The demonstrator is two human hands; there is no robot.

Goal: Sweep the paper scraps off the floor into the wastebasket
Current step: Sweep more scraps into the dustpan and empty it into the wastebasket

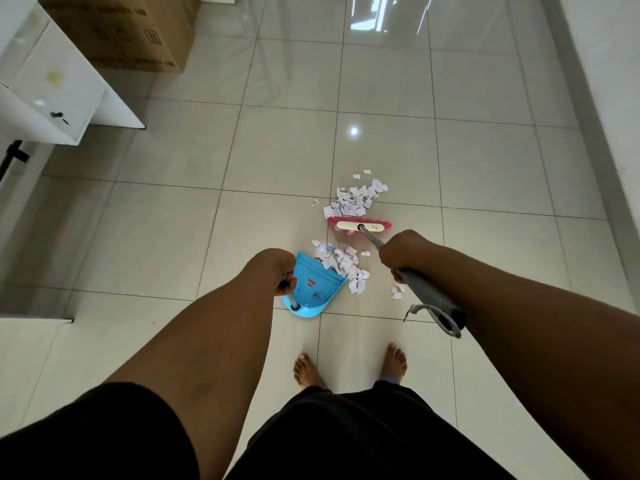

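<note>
- Floor is big glossy pale tiles with thin dark grout lines, shiny enough to throw back a bright light spot and a window glare further out.
- Left hand is curled tight round the upright handle of a blue dustpan. The pan sits flat on the tile right below that fist, mouth pointing away and to the right.
- Right hand is wrapped round the grey broom handle. The thick grey end with a hanging loop of cord sticks back past the grip toward the person, and the thin metal shaft runs forward and down from the fingers.
- Broom head, cream top with pink bristles, rests on the floor just beyond the right fist.
- Paper scraps are in two bunches: the far pile sits just past the broom head, touching its bristles, and the near pile lies between the two hands, spilling over the dustpan's lip. A few loose bits sit under the right-hand grip.
- Can't see a wastebasket anywhere in this view.
- Well off to the left of the left hand there's a white cabinet with a cardboard box behind it. A pale wall and skirting run along the far right.
- Bare feet on the tile, nearer the person than both hands, with dark shorts at the bottom edge.
</note>
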